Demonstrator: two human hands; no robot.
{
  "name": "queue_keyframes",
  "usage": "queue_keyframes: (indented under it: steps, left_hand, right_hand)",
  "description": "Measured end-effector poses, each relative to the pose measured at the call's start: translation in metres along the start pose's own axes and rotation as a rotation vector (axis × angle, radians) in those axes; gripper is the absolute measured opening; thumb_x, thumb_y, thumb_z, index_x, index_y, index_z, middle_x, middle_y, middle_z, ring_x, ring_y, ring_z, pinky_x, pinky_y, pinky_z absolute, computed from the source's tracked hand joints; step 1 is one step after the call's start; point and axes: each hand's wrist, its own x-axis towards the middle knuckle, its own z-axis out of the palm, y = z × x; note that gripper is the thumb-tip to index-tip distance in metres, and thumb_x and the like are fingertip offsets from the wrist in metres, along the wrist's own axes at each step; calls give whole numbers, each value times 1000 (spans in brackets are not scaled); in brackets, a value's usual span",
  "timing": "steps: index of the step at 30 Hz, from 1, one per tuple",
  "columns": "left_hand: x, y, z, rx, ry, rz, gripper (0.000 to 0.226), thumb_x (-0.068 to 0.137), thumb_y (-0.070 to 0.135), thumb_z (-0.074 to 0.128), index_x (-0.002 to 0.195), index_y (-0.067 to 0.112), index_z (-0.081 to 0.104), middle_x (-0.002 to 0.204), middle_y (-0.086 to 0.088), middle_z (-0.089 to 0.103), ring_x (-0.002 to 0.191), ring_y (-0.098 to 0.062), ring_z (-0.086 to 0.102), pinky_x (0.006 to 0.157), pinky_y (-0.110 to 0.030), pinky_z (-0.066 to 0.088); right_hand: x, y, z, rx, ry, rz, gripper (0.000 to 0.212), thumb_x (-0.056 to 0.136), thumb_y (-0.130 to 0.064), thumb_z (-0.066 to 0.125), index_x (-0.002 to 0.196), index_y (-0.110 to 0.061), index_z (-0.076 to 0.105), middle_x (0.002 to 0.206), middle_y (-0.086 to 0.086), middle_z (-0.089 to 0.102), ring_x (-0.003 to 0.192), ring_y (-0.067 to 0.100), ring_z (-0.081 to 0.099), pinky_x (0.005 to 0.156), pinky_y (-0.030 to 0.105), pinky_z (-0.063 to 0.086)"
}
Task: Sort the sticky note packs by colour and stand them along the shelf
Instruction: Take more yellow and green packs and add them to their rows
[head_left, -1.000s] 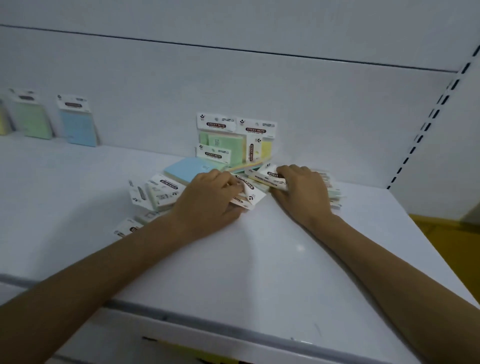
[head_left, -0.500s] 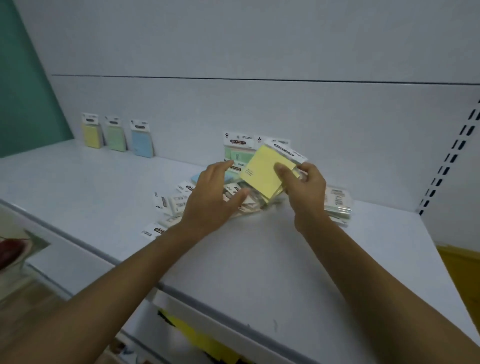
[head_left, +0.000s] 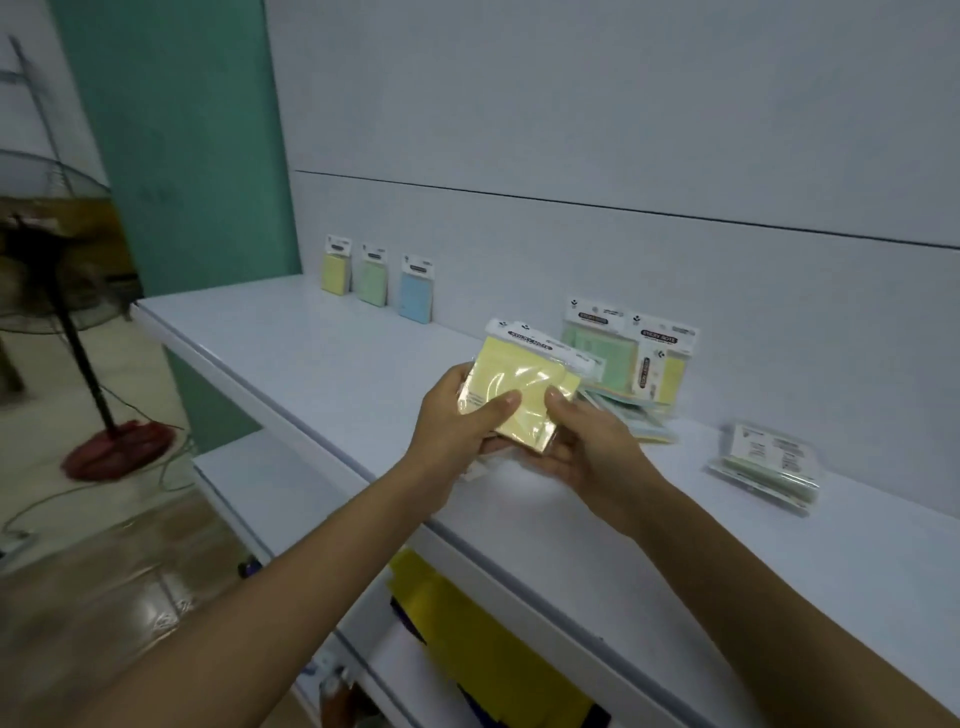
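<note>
Yellow sticky note packs (head_left: 519, 384), pinched by left grip (head_left: 457, 421) and right grip (head_left: 587, 447): square them (headers up), then stand beside the upright yellow pack (head_left: 332, 273).

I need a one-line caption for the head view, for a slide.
Left hand and right hand hold a yellow sticky note pack above the shelf.

**Yellow pack (head_left: 519, 384) lifted over the white shelf (head_left: 311, 353)**

Centre frame: a clear-wrapped yellow pack, held tilted, white header card uppermost. Upper left: an upright yellow pack (head_left: 335, 273), green pack (head_left: 373, 283) and blue pack (head_left: 415, 296) stand in a row along the shelf's back. Right of centre: a mixed heap (head_left: 602, 353). Far right: a flat stack (head_left: 763, 462).
</note>
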Motion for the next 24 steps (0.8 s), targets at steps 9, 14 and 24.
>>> queue_keyframes:
  steps: [9, 14, 24]
  left_hand:
    - [-14, 13, -141, 282, 141, -21, 33, 76, 32, 76, 100, 15, 62, 95, -3, 70, 84, -17, 66, 74, -34, 55]
    - [-27, 40, -235, 113, 278, -35, 29, 81, 24, 72, 103, 13, 56, 94, 2, 68, 73, -5, 67, 56, -18, 54]
    - [-78, 61, -424, 117, 522, -30, 13, 90, 23, 60, 102, 20, 55, 105, -2, 65, 84, -13, 65, 54, -18, 52]
  right_hand:
    - [27, 27, 117, -243, 2, -152, 23, 85, -17, 68, 106, -14, 61, 93, 4, 74, 79, 18, 70, 61, 25, 54]
    - [48, 58, 202, -287, 29, -133, 17, 85, -18, 68, 100, -12, 62, 98, 11, 70, 78, 18, 69, 60, 26, 57]
    - [75, 122, 367, -207, -98, -45, 30, 86, -14, 67, 109, -25, 51, 114, 8, 65, 92, 22, 67, 63, 30, 57]
